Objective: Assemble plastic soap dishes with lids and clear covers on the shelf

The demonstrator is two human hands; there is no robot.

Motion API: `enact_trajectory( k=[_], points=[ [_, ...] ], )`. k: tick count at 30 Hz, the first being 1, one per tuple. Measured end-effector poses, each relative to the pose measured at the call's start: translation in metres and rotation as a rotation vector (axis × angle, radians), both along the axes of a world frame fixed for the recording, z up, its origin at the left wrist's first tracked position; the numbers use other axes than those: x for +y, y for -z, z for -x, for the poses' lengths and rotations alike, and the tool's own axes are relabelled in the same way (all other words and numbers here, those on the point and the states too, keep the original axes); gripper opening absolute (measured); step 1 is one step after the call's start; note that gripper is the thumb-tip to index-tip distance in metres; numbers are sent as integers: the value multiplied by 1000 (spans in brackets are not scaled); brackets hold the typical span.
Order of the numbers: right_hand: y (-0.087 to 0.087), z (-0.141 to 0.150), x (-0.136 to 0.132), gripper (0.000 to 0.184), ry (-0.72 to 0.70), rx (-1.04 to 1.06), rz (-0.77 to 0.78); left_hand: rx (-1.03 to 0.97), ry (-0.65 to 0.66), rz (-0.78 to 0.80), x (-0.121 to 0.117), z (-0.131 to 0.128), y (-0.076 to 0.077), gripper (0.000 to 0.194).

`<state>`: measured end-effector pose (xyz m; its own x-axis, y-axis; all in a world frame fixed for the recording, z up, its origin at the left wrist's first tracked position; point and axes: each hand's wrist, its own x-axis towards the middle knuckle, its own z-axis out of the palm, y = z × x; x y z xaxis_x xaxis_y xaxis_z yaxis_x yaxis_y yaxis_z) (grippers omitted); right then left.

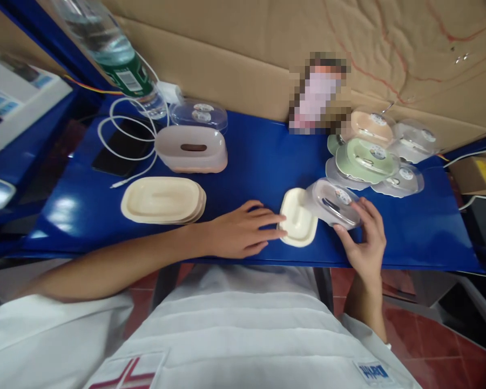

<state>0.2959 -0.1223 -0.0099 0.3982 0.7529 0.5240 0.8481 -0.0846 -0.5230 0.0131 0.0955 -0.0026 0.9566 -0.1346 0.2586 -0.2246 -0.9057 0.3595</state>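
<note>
**Cream tray (299, 218) touched by the left hand (247, 229), lidded box (334, 202) pinched by the right hand (366, 232)**

In the head view, the cream tray is set near the front edge of the blue counter (263, 151). Its rim is met from nine o'clock by the fingertips of the left hand, whose fingers are loosely spread. At two o'clock from the tray, the lidded box is pinched at its far end between the thumb and fingers of the right hand. A stack of cream trays (160, 200) is placed at nine o'clock, a slotted pink shell (192, 154) at ten, and a cluster of lidded dishes (366, 162) at one to two.

For good handling, the tray is probably best steadied with light pressure, and the box best gripped by its body as well as its cover, lest the two be parted.

The tray's right end is partly hidden by the box; whether the two are touching cannot be told. The right hand's lower fingers are poorly seen, an upright object (318, 97) at twelve o'clock is pixelated, and the bottle (105, 54) is cut off at the top.
</note>
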Motion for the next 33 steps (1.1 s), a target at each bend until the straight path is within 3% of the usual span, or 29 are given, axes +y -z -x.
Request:
enact_trajectory(
  k=[3,9,12,17,20,24,29,33],
  points=[
    [0,20,4,59,-1,5,46,-68,111,-58,-10,2,-4,46],
    [-4,64,27,61,-178,-14,116,-383,-57,-360,-13,5,-3,48],
    [-6,72,39,60,-212,-14,118,-448,-27,-442,-17,3,0,34],
    [-8,62,47,58,-210,-19,161,-290,88,-395,-16,-3,3,10],
    [-9,52,43,55,-141,-24,131,-248,8,-398,-10,-3,2,14],
    [-23,39,45,47,-180,-24,145,-204,-98,-432,-9,0,-2,17],
    [-44,17,92,44,-336,-63,281,-199,-105,-346,-13,0,-1,11],
    [-33,5,135,53,-387,-103,297,-119,-86,-359,-9,1,-4,17]
  ],
)
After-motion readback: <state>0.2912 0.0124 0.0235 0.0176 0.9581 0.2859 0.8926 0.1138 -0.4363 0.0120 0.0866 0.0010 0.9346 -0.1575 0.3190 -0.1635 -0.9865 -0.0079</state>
